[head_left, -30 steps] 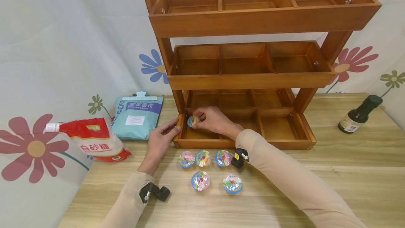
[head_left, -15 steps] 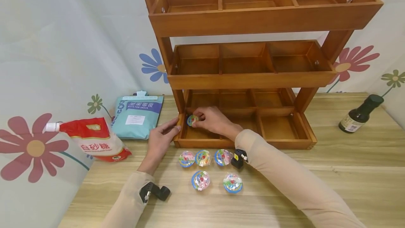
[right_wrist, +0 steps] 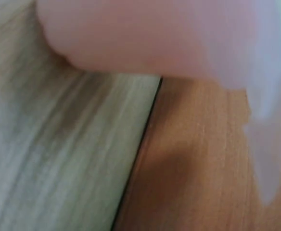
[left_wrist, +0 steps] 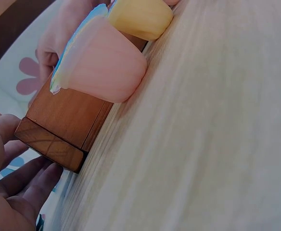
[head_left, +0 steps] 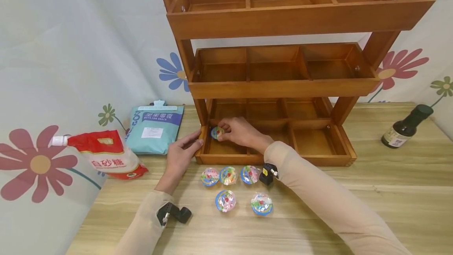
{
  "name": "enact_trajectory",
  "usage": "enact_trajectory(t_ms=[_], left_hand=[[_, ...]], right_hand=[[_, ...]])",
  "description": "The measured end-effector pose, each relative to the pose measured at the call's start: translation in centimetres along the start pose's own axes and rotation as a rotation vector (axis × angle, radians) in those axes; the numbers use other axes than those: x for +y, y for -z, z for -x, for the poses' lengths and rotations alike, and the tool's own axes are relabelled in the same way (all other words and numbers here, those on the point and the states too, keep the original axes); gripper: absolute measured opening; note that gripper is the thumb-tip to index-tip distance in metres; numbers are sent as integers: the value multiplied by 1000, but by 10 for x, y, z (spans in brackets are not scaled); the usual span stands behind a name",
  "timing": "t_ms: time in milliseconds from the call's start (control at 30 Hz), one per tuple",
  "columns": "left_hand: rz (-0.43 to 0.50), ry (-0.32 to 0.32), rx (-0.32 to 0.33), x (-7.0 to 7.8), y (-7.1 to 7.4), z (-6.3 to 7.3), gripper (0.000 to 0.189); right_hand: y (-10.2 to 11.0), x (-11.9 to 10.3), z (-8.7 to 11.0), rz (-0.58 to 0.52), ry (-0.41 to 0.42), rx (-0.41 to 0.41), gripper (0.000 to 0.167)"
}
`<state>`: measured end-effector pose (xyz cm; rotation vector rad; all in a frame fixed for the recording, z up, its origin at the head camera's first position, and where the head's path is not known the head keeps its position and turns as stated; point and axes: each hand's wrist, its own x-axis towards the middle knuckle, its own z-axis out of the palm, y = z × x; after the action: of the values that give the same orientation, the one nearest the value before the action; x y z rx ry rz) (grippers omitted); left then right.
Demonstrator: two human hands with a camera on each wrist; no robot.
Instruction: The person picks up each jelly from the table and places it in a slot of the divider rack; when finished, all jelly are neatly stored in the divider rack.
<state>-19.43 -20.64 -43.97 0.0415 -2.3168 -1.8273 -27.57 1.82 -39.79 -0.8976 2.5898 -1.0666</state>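
In the head view my right hand reaches into the front left compartment of the wooden rack's bottom tier. Thumb and fingers pinch a small jelly cup, its printed lid facing up toward the head camera. My left hand grips the left end of that wooden rack; the left wrist view has its thumb and fingers at the corner. Several jelly cups stand on the table in front of the rack. One pink jelly cup looms large in the left wrist view, and a blurred pink cup in the right wrist view.
Left of the rack stand a teal snack bag with a clip and a red-and-white sugar pouch with a white cap. A dark sauce bottle is at the right. Two upper tiers overhang the bottom one.
Both hands keep their places, the right still holding the jelly cup in the compartment. The head view has shifted slightly.
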Motion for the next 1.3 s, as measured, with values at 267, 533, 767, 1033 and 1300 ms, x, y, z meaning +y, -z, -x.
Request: enact_trajectory(t_ms=[267, 533, 767, 1033, 1300], left_hand=[[-14, 4, -2, 1, 0, 0, 37], [-17, 8, 2, 4, -1, 1, 37], [-9, 5, 3, 4, -1, 1, 38], [-7, 5, -2, 4, -2, 1, 38], [-8, 14, -8, 3, 0, 1, 38]], right_hand=[[0, 1, -1, -7, -23, 6, 45], [-1, 0, -2, -10, -29, 20, 45], [2, -1, 3, -25, -22, 20, 47], [19, -1, 22, -48, 31, 48, 44], [32, -8, 50, -27, 76, 77, 45]])
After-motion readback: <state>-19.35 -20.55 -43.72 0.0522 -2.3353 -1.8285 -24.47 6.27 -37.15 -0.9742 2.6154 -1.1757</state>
